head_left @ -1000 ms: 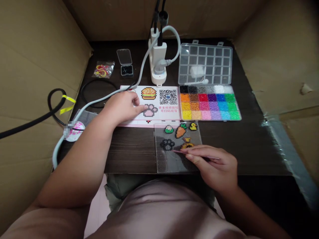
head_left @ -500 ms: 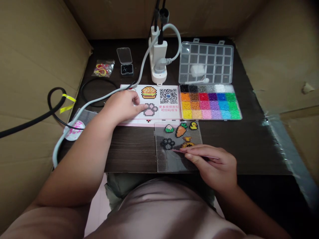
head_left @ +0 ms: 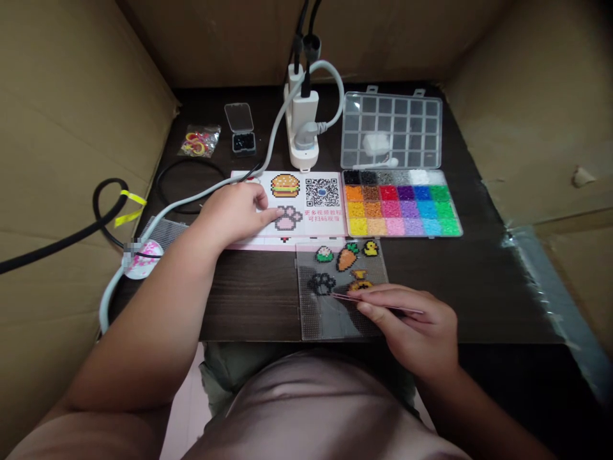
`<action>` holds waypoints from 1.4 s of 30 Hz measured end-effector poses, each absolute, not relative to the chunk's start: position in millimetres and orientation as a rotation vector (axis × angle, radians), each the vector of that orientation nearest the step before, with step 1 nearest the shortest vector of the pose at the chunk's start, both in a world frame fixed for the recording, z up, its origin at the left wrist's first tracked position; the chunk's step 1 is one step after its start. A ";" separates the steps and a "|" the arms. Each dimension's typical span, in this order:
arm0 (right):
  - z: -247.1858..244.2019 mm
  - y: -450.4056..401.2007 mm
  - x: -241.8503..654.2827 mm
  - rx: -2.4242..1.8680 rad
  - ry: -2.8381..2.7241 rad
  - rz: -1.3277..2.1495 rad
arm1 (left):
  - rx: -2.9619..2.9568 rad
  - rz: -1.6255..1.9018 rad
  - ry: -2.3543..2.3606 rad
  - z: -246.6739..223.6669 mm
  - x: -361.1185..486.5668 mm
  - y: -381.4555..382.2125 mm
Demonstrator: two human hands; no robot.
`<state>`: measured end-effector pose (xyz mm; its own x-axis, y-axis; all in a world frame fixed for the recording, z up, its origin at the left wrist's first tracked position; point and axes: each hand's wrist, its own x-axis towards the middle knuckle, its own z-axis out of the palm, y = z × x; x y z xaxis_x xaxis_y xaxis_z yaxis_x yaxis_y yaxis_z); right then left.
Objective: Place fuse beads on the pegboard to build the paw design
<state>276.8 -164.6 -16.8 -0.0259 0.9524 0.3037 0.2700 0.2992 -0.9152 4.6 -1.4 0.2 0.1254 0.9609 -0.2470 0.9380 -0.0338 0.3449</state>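
Observation:
My left hand (head_left: 234, 216) rests on a printed pattern sheet (head_left: 306, 220), its index finger reaching toward the pink paw picture. My right hand (head_left: 409, 326) is shut on slim tweezers (head_left: 378, 303), whose tip lies over a clear pegboard (head_left: 313, 316), close to a black bead paw (head_left: 322, 283). A bead carrot (head_left: 347, 258), a bead duck (head_left: 371, 248), a bead rice ball (head_left: 324, 254) and a bead money bag (head_left: 359, 281) sit on that board. Several colours of beads fill a compartment box (head_left: 402, 207) beyond it.
An empty-looking clear organizer (head_left: 390, 131) and a white power adapter (head_left: 301, 121) with grey cables stand at the back. A black bead case (head_left: 243, 144), a small bag of rings (head_left: 200, 141) and a black cable (head_left: 108, 214) lie left. Cardboard walls surround the dark table (head_left: 258, 300).
The whole scene sits slightly lower in the view as my head shifts. Both hands keep their places, and the tweezers stay over the pegboard.

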 end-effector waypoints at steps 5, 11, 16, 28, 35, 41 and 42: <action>-17.5 -165.3 277.5 -1.160 -1.492 0.820 | 1.983 0.058 1.841 2.1 5.5 -1.4; -16.8 -165.8 277.4 -1.190 -1.480 0.806 | 1.967 0.049 1.838 3.9 6.3 -1.6; -16.2 -166.3 277.1 -1.188 -1.478 0.774 | 1.971 0.057 1.832 3.3 6.0 -1.5; -14.9 -167.8 275.7 -1.092 -1.553 0.714 | 1.964 0.070 1.836 3.8 6.6 -2.1; -14.7 -173.5 273.6 -1.039 -1.612 0.608 | 1.969 0.052 1.831 5.5 6.4 -2.2; -17.6 -184.5 275.2 -0.985 -1.752 0.416 | 1.975 0.045 1.835 4.1 5.5 -1.3; -17.8 -186.1 275.8 -0.983 -1.773 0.380 | 1.980 0.041 1.837 4.0 5.4 -1.3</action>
